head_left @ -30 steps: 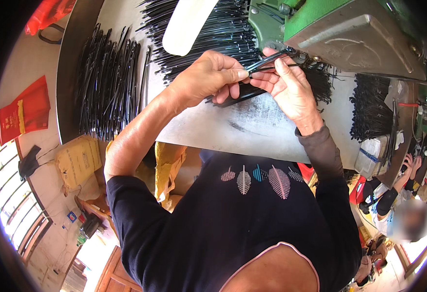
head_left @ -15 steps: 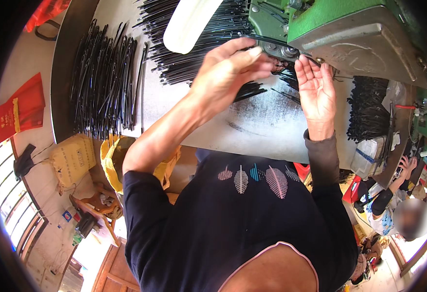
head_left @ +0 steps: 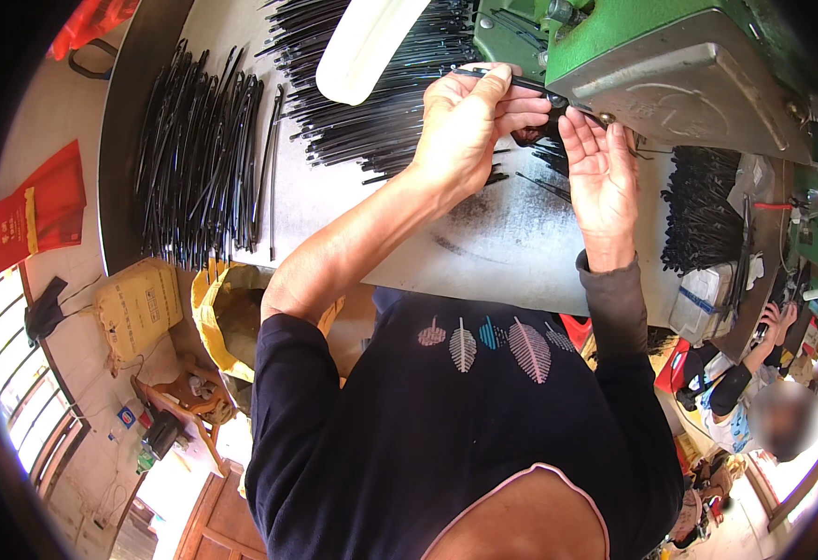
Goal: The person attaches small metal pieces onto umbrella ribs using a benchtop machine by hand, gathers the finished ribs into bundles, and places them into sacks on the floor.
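Slim, dark, glossy strip (head_left: 532,86) at a green machine (head_left: 614,49), long axis sideways, right end slanting toward the person, left hand (head_left: 465,126) pinching it, right hand (head_left: 605,177) near its right end, grip unclear

The left hand (head_left: 465,121) partly hides the black strip (head_left: 470,73), and the top edge crops the green machine (head_left: 647,47).

Left strip bundle (head_left: 199,168) on bench (head_left: 409,250), strip pile (head_left: 357,126) right of it, machine (head_left: 670,89) farther right, left hand (head_left: 465,131) before pile's right end, right hand (head_left: 605,182) before machine, right bundle (head_left: 703,210) beyond, box (head_left: 698,306) before that.
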### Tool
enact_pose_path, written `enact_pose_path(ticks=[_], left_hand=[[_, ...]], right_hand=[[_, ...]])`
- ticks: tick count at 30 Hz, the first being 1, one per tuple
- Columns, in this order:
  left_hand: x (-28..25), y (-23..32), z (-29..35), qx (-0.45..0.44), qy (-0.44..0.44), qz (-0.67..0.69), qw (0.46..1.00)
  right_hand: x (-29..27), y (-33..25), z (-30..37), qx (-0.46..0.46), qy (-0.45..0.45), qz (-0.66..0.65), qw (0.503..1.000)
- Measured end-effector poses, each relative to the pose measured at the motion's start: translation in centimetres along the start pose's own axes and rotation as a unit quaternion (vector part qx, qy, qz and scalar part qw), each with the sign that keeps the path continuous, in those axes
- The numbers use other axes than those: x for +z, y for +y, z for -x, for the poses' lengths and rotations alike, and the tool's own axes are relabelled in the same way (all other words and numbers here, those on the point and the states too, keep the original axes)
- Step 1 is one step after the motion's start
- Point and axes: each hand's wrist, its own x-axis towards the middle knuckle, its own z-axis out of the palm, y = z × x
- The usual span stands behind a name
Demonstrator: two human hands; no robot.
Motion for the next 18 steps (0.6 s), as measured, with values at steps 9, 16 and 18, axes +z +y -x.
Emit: enact_pose_path(ticks=[9, 16, 18], left_hand=[[0.3, -0.3, 0.1, 0.034, 0.013, -0.061, 0.998], [0.9, -0.8, -0.4, 0.033, 0.01, -0.045, 0.998], [0.9, -0.1, -0.1, 0.013, 0.05, -0.073, 0.996]], right_hand=[[-0.2, 0.2, 0.1, -0.003, 0.018, 0.009, 1.0], [-1.5, -0.3, 0.1, 0.0, -0.043, -0.054, 0.998], [-0.8, 0.4, 0.4, 0.03, 0.007, -0.061, 0.998]])
